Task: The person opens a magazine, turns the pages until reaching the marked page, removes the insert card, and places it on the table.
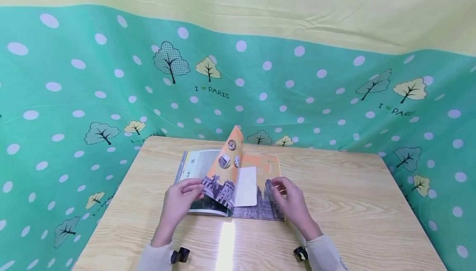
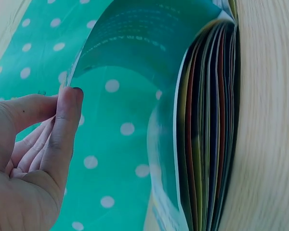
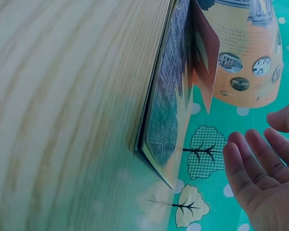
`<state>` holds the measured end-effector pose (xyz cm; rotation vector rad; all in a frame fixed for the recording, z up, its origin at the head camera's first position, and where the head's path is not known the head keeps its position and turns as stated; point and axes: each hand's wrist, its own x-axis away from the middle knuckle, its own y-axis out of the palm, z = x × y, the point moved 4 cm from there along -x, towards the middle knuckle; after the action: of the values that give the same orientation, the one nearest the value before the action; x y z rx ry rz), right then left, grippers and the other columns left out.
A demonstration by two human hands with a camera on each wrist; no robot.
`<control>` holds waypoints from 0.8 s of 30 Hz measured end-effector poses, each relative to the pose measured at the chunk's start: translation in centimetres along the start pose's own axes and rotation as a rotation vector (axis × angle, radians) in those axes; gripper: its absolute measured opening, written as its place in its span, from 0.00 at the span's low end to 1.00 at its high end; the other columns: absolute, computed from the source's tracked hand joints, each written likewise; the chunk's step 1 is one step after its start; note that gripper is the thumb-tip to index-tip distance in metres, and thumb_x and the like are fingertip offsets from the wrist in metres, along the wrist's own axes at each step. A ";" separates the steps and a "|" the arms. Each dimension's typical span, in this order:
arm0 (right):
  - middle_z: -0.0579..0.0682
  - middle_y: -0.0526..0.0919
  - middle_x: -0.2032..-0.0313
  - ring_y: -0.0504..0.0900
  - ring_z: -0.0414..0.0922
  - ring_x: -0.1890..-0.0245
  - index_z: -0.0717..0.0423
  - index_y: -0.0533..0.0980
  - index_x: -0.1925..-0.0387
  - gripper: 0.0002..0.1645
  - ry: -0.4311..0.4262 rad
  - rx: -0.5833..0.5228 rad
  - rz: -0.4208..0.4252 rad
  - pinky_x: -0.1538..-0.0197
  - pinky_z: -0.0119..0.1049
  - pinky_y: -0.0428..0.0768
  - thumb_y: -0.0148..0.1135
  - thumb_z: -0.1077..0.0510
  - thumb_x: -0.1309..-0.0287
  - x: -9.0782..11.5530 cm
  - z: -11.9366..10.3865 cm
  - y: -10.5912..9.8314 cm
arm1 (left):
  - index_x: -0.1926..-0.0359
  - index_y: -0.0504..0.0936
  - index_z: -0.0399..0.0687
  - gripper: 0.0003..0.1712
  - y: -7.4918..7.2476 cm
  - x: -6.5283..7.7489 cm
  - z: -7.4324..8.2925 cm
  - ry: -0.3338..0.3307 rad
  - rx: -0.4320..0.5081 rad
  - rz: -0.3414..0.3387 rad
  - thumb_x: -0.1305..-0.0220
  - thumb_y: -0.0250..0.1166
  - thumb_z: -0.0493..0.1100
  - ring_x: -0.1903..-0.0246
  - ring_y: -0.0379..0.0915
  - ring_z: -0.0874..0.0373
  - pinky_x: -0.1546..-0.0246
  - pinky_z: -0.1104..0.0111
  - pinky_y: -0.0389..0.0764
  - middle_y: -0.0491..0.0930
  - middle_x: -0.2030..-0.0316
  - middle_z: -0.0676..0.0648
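An illustrated magazine (image 1: 273,167) lies spread on the table, its pages printed in orange with grey buildings. My left hand (image 1: 182,198) pinches the outer edge of a lifted page (image 1: 224,172) between thumb and fingers. That page curves up from the spine, and in the left wrist view the stack of page edges (image 2: 207,130) shows beside it. A white rectangular piece (image 1: 246,186) stands out against the right-hand page near the spine. My right hand (image 1: 291,200) hovers by the right page's outer edge; in the right wrist view its fingers (image 3: 260,168) are loosely bent and hold nothing.
The wooden table (image 1: 342,188) stretches out on both sides of the magazine. Behind and beside it hangs a green cloth (image 1: 297,110) with white dots and printed trees. A black wrist device (image 1: 180,255) sits by the left sleeve, another black device (image 1: 300,253) by the right.
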<state>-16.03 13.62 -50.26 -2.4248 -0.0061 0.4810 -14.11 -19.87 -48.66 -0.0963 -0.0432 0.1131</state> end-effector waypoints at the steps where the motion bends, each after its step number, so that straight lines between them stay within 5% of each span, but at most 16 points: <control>1: 0.46 0.84 0.60 0.83 0.41 0.63 0.58 0.79 0.53 0.11 0.009 -0.005 0.000 0.61 0.36 0.86 0.66 0.66 0.36 0.0 0.0 0.0 | 0.53 0.84 0.32 0.12 -0.3 0.0 -0.1 -0.005 0.000 0.007 0.38 0.70 0.31 0.66 0.86 0.46 0.63 0.65 0.87 0.86 0.63 0.37; 14: 0.48 0.84 0.60 0.83 0.44 0.61 0.61 0.78 0.50 0.13 0.097 -0.052 -0.051 0.59 0.37 0.85 0.65 0.65 0.36 0.0 0.2 0.5 | 0.50 0.83 0.31 0.15 -3.3 0.7 -1.6 -0.084 0.001 0.104 0.37 0.70 0.33 0.64 0.86 0.44 0.61 0.63 0.87 0.86 0.61 0.36; 24: 0.47 0.84 0.61 0.83 0.42 0.61 0.61 0.78 0.49 0.14 0.115 -0.063 -0.064 0.59 0.35 0.85 0.65 0.64 0.36 0.1 0.5 0.8 | 0.49 0.83 0.34 0.16 -5.6 1.4 -2.5 -0.109 -0.101 0.162 0.36 0.70 0.37 0.66 0.86 0.51 0.61 0.64 0.87 0.87 0.60 0.39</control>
<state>-16.22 13.28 -51.14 -2.5023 -0.0497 0.3170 -12.01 -25.50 -50.57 -0.1946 -0.1501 0.2779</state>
